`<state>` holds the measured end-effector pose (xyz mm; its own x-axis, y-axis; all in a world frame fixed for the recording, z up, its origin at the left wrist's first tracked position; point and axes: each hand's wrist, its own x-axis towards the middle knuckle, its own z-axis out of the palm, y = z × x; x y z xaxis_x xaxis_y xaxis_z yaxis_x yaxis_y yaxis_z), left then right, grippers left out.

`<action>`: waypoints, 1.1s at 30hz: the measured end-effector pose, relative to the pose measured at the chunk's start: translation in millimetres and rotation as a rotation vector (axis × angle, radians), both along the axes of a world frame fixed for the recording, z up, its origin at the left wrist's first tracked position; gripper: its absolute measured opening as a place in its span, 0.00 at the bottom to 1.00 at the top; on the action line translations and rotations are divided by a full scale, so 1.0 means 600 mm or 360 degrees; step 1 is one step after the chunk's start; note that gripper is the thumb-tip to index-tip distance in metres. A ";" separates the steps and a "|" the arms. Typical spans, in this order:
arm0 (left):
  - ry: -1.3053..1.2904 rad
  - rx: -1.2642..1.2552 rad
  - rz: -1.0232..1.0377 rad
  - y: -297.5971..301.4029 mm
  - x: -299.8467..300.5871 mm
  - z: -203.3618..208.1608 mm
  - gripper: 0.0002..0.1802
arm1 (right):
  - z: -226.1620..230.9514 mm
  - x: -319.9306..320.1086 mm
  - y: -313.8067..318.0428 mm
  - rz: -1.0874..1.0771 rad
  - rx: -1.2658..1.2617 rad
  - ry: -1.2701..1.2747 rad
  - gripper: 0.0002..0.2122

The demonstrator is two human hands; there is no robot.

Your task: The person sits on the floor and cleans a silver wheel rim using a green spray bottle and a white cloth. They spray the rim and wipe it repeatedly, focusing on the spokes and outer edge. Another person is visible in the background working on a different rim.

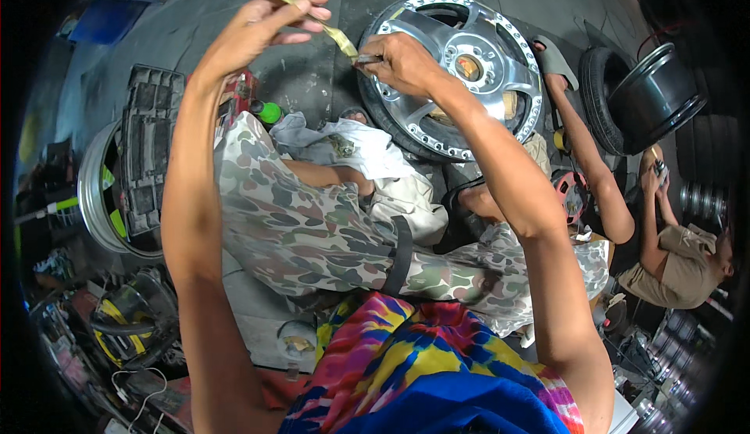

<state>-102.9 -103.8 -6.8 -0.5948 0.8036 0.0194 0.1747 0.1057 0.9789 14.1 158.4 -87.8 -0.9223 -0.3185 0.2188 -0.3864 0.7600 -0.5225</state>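
Note:
A thin, twisted yellowish strip [339,41] runs from my left hand [266,32] toward my right hand [400,60]. Between the left thumb and fingers the strip is pinched, its free end sticking up past the knuckles. My right hand is closed on a small dark tool with a slim tip [369,59], which meets the lower end of the strip; most of the tool is hidden by the fingers. Under that hand lies a polished multi-spoke wheel rim [512,67], face up, with bolts around its lip and a tire beneath. My right forearm crosses its lower edge.
White cloth [363,145] lies beside the rim, near a green-capped bottle [267,112]. Another rim [101,188] stands at left by a grey slatted panel [144,141]. To the right are a tire [601,98], a dark rim [660,98] and a seated person [676,266].

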 end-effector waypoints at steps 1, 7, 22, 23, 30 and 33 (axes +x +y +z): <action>0.0104 -0.0137 -0.0070 0.003 0.001 -0.006 0.28 | 0.005 -0.008 0.000 -0.0013 -0.0025 0.0080 0.08; 0.0706 -0.0382 -0.0173 0.086 -0.031 -0.135 0.26 | 0.060 -0.044 0.000 -0.0199 -0.0188 0.0261 0.11; 0.0828 0.0723 0.0850 0.224 -0.087 0.023 0.11 | 0.281 -0.157 0.016 -0.0377 -0.0411 0.0824 0.08; 0.0717 0.0921 0.0799 0.232 -0.085 0.037 0.13 | 0.297 -0.162 0.019 -0.0409 -0.0375 0.0803 0.08; 0.0738 0.0577 0.0610 0.244 -0.063 0.047 0.11 | 0.315 -0.108 0.030 -0.0467 -0.0564 0.0648 0.09; 0.0884 0.0870 0.0646 0.253 -0.070 0.074 0.11 | 0.322 -0.082 0.020 -0.0283 -0.0682 0.0760 0.09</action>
<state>-145.0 47.8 37.6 -0.6230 0.3256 0.7112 0.6915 -0.1957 0.6954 -35.2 170.7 105.7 -0.7233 0.0353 0.6897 -0.5383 0.5968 -0.5950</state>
